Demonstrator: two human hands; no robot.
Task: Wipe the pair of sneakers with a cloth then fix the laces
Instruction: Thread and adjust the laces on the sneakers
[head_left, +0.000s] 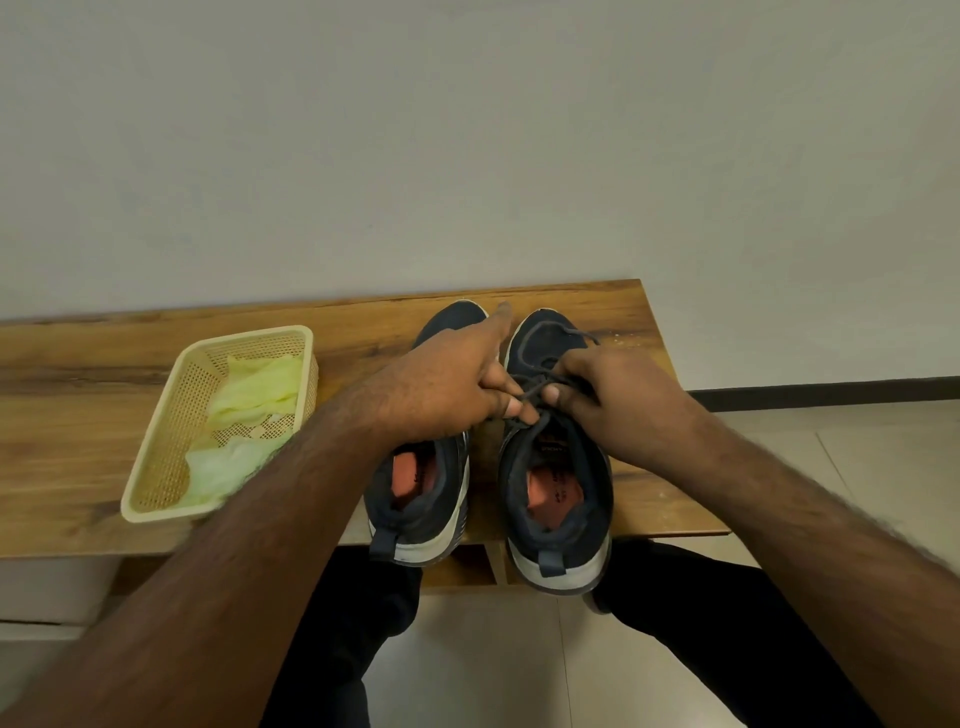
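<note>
While wooden surface (78, 374) carries everything, two dark sneakers (556, 467) stand side by side near its right end, heels toward person. Yellow basket (156, 467) well left, pale green cloth (260, 389) inside. Left hand (441, 384) and right hand (613, 400) both pinch laces (535, 387) of right-side sneaker.

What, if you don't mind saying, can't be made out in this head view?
- Laces of the dark left sneaker: hidden under the left hand.
- Knot on the dark right sneaker: covered by the fingers of both hands, including the right hand.
- Insole print: too small.
- Pale green cloth in the yellow plastic basket: partly behind the left forearm.
</note>
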